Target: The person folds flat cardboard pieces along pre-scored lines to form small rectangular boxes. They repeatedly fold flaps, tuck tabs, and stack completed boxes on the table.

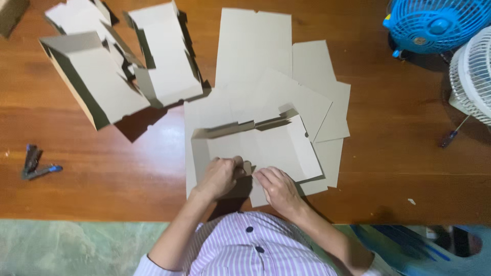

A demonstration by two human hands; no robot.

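Observation:
A grey cardboard box blank lies in front of me on a pile of flat cardboard sheets, its far flap folded up. My left hand is curled on the blank's near edge, pinching a small flap. Just to its right, my right hand presses flat on the same near edge, fingers together. Both hands touch the cardboard close to each other.
Two folded-up open cardboard boxes stand at the back left of the wooden table. A stapler lies at the left. A blue fan, a white fan and a screwdriver sit at the right.

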